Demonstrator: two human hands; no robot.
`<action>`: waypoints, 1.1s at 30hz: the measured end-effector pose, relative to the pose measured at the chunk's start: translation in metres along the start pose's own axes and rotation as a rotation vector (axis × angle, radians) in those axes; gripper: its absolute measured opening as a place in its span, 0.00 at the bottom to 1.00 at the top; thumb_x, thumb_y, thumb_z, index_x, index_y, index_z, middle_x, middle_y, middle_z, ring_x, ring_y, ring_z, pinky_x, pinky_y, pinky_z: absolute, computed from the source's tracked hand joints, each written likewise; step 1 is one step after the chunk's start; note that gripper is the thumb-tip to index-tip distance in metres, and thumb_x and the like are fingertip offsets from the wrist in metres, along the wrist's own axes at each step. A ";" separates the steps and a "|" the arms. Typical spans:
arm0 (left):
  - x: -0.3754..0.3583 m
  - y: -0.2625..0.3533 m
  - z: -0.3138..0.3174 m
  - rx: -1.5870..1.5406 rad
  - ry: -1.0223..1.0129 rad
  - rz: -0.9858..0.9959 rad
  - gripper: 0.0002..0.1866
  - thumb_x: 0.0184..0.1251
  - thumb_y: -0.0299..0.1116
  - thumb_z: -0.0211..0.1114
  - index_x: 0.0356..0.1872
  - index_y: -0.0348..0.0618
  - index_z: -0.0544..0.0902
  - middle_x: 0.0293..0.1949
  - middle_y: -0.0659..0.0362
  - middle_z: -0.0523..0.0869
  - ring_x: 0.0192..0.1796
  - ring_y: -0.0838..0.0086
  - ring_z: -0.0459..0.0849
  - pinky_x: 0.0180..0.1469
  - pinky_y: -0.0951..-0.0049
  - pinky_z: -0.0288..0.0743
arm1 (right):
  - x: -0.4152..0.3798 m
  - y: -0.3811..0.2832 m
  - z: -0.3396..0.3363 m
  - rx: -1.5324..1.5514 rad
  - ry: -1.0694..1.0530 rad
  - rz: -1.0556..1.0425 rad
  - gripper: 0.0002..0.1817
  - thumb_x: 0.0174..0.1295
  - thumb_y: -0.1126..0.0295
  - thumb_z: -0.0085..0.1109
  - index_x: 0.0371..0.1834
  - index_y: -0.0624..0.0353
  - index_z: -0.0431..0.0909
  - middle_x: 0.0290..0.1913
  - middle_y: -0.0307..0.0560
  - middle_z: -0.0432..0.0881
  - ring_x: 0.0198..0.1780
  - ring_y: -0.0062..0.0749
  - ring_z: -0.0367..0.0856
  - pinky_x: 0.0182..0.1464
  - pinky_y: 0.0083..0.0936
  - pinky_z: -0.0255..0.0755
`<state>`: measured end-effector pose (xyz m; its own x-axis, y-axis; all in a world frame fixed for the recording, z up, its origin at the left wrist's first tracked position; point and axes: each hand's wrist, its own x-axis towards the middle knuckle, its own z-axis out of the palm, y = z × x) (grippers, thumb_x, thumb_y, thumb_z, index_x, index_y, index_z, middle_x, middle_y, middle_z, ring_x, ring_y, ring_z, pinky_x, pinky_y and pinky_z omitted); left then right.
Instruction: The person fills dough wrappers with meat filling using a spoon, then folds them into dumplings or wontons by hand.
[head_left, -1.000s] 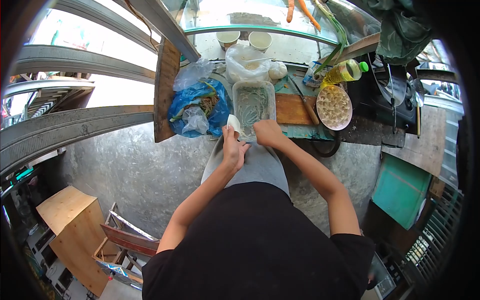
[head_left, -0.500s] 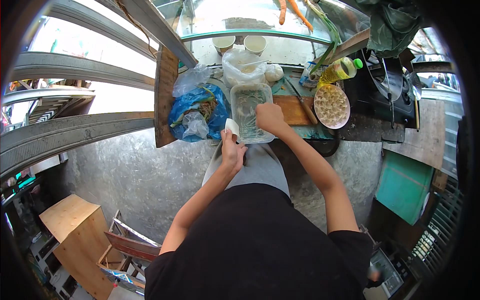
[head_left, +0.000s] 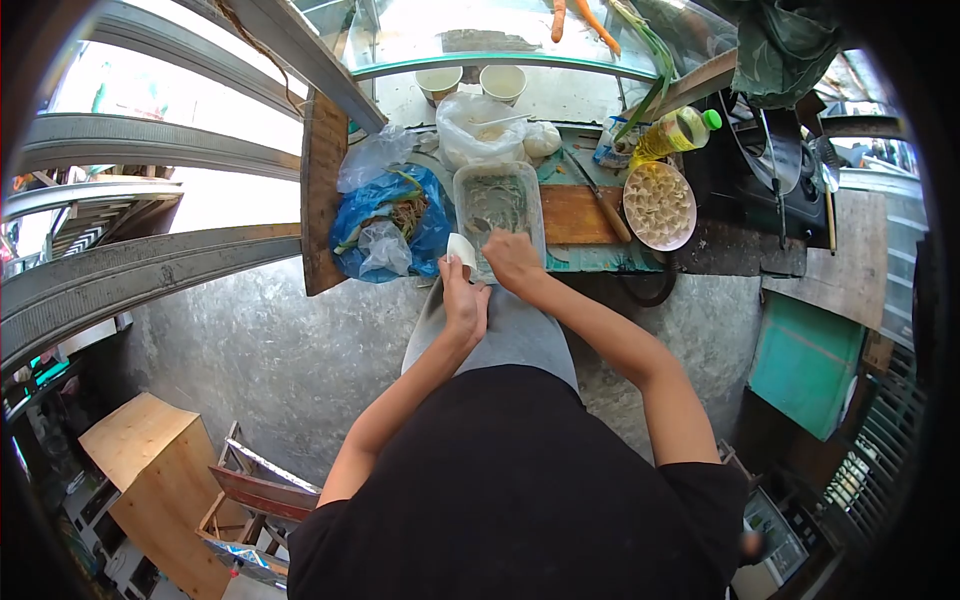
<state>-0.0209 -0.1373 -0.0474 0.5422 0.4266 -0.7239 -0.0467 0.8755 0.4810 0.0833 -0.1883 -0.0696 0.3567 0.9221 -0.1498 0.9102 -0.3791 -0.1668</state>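
Observation:
A limp white dough wrapper [head_left: 459, 249] curls upward from my left hand [head_left: 465, 305], its edge pinched between the fingers above my lap. My right hand [head_left: 512, 260] is closed in a fist over the near end of a clear plastic tub [head_left: 541, 198]; whatever its fingers hold is hidden. Pale, wet-looking mixture [head_left: 495, 203] covers the tub's bottom. To the right, a round plate [head_left: 655, 246] carries several small folded dumplings [head_left: 660, 200]. A knife [head_left: 611, 214] rests across a wooden cutting board [head_left: 572, 228] between tub and plate.
Left of the tub sits a blue plastic bag [head_left: 345, 215] with greens. Behind are a white plastic bag [head_left: 470, 150] and two paper cups [head_left: 503, 84]. An oil bottle [head_left: 665, 138] leans near a black stove [head_left: 745, 200]. Carrots [head_left: 598, 28] lie on the glass case.
My right hand has moved from above the middle of the tub toward its near end, closer to the wrapper. My left hand keeps its hold on the wrapper.

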 end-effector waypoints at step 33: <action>0.002 0.002 -0.001 -0.043 0.026 -0.020 0.20 0.71 0.46 0.39 0.60 0.53 0.53 0.66 0.55 0.55 0.67 0.50 0.54 0.64 0.42 0.38 | 0.032 0.043 -0.035 0.081 -0.151 0.053 0.04 0.41 0.73 0.54 0.18 0.59 0.79 0.25 0.55 0.80 0.31 0.46 0.81 0.32 0.37 0.73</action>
<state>-0.0204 -0.1346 -0.0487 0.5211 0.4145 -0.7461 -0.0722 0.8924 0.4454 0.1409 -0.1721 -0.0476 0.3620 0.8811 -0.3043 0.8690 -0.4371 -0.2320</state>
